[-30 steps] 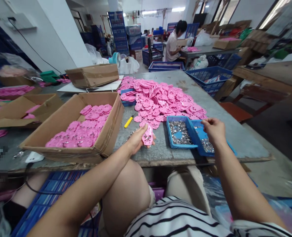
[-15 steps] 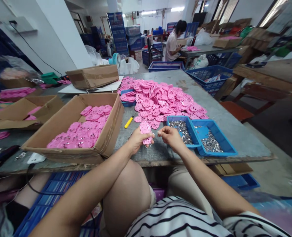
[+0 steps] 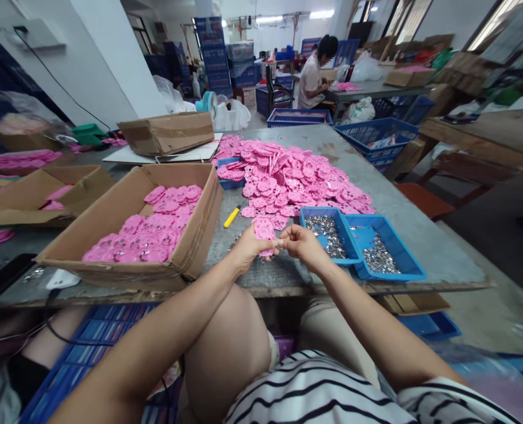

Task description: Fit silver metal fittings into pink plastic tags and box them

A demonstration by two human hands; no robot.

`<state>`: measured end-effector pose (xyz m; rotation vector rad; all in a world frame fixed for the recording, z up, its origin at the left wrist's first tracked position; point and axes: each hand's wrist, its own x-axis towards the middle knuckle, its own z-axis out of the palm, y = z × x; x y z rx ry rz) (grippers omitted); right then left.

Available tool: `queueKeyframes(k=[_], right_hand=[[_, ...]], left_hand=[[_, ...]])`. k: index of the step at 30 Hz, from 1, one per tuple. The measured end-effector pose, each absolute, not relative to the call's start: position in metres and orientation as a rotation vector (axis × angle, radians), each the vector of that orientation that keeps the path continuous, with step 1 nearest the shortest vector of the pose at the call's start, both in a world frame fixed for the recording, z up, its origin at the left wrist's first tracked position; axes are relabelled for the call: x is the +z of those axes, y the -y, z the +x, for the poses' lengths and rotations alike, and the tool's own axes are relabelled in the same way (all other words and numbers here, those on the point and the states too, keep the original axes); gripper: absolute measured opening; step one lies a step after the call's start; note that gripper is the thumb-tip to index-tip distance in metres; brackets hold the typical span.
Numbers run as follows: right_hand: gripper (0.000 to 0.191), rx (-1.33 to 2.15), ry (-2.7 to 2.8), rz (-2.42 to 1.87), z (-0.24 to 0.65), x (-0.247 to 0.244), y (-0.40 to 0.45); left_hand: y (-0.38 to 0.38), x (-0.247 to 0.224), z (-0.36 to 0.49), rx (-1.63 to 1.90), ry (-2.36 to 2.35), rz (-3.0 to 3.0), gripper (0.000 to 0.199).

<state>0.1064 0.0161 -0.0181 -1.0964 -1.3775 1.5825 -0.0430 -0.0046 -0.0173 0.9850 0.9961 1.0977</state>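
Note:
A pink plastic piece (image 3: 264, 228) is in my left hand (image 3: 247, 248), the thumb lying across its lower part. My right hand (image 3: 303, 244) is pinched at the right edge of that piece, its fingertips meeting the left thumb; whatever lies between them is too small to make out. Behind my hands spreads a large heap of pink pieces (image 3: 292, 176). Close by on the right stand two blue trays of small metal parts, one nearer (image 3: 352, 252) and one farther right (image 3: 414, 259). A yellow-handled tool (image 3: 232, 217) lies to the left of the heap.
An open cardboard box (image 3: 199, 235) holding pink pieces stands on the grey table (image 3: 442, 253) at left. Behind it is another cardboard box (image 3: 168, 132). A person (image 3: 310, 82) sits at a far table. At the left edge lies a dark phone (image 3: 12, 271).
My right hand has moved slightly left, closing the gap to the pink piece and my left thumb. The pink piece has shifted a little to the right with my left hand.

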Motion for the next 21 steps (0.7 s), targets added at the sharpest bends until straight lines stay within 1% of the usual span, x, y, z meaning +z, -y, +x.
queueKeyframes(k=[7, 16, 21], right_hand=[[0.042, 1.599, 1.351, -1.069, 0.1073, -0.0154, -0.0149], [0.042, 1.543, 1.479, -1.076, 0.1027, -0.0162, -0.0145], [0.045, 1.520, 1.414, -1.093, 0.0984, -0.0177, -0.0109]], left_hand=[[0.0075, -0.0107, -0.0419, 1.065, -1.014, 0.995, 0.048], [0.0073, -0.0161, -0.0410, 1.098, -1.092, 1.050, 0.051], [0.0070, -0.0111, -0.0408, 1.122, -1.132, 1.024, 0.053]])
